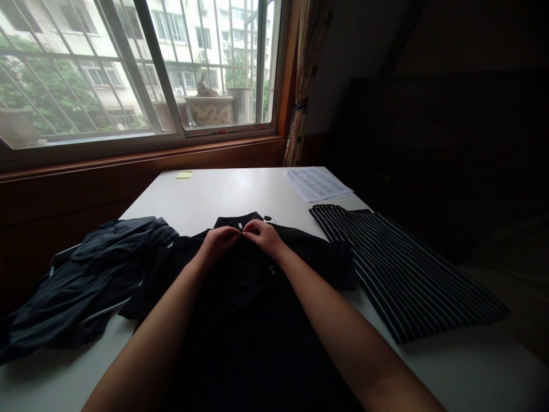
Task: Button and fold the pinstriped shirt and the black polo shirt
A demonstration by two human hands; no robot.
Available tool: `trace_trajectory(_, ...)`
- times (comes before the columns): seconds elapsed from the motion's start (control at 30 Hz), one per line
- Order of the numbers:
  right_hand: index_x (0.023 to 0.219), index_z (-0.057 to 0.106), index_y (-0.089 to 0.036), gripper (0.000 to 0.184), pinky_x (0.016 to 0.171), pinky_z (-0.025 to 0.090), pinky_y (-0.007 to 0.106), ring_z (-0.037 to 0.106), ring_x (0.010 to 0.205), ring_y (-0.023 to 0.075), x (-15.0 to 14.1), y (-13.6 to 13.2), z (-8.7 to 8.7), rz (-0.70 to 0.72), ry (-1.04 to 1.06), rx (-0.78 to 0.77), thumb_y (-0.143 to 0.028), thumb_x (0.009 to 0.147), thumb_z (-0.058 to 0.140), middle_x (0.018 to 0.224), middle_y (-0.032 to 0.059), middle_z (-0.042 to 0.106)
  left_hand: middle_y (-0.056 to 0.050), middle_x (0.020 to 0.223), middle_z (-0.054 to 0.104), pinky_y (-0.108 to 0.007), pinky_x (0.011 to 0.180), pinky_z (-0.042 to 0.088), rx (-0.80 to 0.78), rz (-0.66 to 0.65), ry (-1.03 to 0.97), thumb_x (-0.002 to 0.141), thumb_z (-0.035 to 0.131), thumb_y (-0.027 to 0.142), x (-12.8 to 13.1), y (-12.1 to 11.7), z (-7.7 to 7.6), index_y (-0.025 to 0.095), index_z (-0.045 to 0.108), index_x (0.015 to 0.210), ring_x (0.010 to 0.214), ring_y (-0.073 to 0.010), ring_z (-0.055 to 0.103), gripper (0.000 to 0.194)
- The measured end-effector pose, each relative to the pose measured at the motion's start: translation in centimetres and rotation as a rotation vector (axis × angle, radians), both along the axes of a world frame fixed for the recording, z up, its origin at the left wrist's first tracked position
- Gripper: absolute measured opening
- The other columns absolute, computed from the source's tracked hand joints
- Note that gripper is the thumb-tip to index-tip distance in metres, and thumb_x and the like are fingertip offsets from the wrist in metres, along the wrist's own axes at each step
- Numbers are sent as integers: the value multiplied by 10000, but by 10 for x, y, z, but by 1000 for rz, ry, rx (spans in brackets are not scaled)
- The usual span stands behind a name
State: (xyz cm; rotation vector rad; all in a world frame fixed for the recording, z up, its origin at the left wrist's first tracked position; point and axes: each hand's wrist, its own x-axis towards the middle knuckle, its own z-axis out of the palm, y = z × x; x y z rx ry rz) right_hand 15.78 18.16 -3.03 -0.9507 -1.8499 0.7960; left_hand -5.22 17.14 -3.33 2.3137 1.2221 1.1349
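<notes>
A black short-sleeved polo shirt (240, 309) lies spread out on the white table (231, 189), its collar toward the window. Just below the collar, my left hand (223, 237) pinches the front placket. My right hand (261, 233) pinches the same spot from the other side, so the fingertips of both hands nearly meet. Whether a button sits between them is too small to make out. A small light logo shows on the chest near my right forearm. Part of a round white object (269, 219) peeks out behind the collar.
Dark crumpled clothing with pale piping (94, 269) lies at the left. Black-and-white striped fabric (403, 269) is laid flat on the right. Printed papers (317, 183) and yellow sticky notes (184, 174) rest at the table's far side, below a barred window (171, 68) and a tied curtain (302, 86).
</notes>
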Motion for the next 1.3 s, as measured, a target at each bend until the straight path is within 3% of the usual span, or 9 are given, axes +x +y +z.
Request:
trace_trajectory(0.37, 837, 681, -189, 80, 723, 469, 271, 599, 762, 145, -6, -2, 2, -64, -46, 48, -245, 818, 734, 831, -2, 650, -27, 885, 746, -294, 729, 519, -267, -10, -124, 846, 690, 491, 2, -8, 16, 219, 715, 936, 810, -200, 682, 288)
trace_trajectory(0.87, 865, 769, -209, 43, 800, 485, 291, 650, 838, 163, -4, -2, 4, -72, -84, 62, -223, 825, 762, 874, 21, 697, -46, 891, 746, -343, 766, 519, -354, 14, -241, 761, 753, 396, 2, -5, 13, 210, 686, 857, 833, -221, 675, 219)
trace_trajectory(1.3, 913, 781, -215, 101, 836, 495, 304, 666, 877, 173, 1, -1, 3, -16, -60, 43, -209, 813, 768, 909, 26, 716, -25, 874, 735, -298, 675, 480, -454, -16, -458, 724, 781, 382, 7, -1, 7, 211, 532, 806, 726, -166, 639, 313)
